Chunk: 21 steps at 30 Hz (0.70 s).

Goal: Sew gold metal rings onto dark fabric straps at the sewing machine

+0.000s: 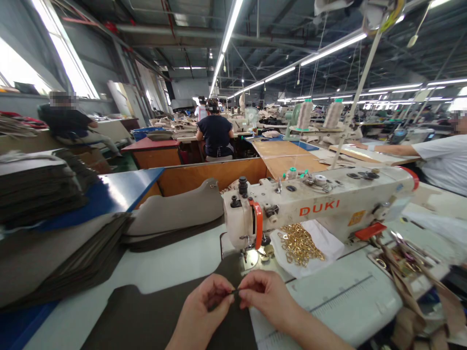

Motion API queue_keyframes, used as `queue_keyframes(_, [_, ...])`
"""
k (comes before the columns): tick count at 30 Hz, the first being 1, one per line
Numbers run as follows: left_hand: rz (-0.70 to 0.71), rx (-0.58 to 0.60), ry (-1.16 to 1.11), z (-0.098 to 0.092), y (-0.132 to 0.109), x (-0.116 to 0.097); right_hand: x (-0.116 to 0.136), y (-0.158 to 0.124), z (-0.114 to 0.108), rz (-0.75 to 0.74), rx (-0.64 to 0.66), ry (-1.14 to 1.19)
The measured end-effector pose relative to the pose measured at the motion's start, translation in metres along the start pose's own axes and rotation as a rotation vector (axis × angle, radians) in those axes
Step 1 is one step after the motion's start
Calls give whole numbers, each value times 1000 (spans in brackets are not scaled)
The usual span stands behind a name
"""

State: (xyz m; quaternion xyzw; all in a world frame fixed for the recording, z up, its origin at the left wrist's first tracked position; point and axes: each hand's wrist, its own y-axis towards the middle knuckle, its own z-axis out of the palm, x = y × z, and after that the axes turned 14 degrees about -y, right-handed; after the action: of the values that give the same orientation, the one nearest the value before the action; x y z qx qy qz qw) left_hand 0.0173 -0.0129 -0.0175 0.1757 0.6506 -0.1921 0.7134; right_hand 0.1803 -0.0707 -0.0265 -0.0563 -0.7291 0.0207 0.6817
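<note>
My left hand [206, 306] and my right hand [268, 297] meet in front of the sewing machine [321, 204], fingertips pinched together. Between them is a small dark strip [234, 291], one end in each hand; its exact kind is too small to make out. Below my hands lies a large dark olive-brown fabric panel [146, 316], whose narrow upper end reaches the needle area [248, 253]. Gold-coloured metal rings and hooks [301, 243] are heaped on a white sheet [333, 243] under the machine arm.
Stacks of cut panels [62, 257] stand on the left, with another stack [178, 209] behind the machine table. At right, a tray [430, 277] holds metal parts, scissors and hanging brown straps [412, 311]. A person in dark clothes [215, 131] sits ahead; a white-sleeved person [445, 155] is at right.
</note>
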Motion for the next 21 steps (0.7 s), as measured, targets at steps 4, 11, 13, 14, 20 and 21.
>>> queue_keyframes(4, [5,33,21,-1,0,3,5,-1,1,-50,-21,-121])
queue_keyframes(11, [217,58,413,-12,8,-3,7,-6,-6,-5,-18,-124])
queue_keyframes(13, [392,20,681,-16,9,3,12,-5,-8,54,-10,-140])
queue_keyframes(14, [460,15,793,-17,8,7,15,-4,-9,97,-8,-172])
queue_keyframes(20, [578,21,1048,-14,-16,33,28,15,-4,290,44,-315])
queue_keyframes(21, [585,10,1052,-13,-20,35,28,18,-3,307,56,-327])
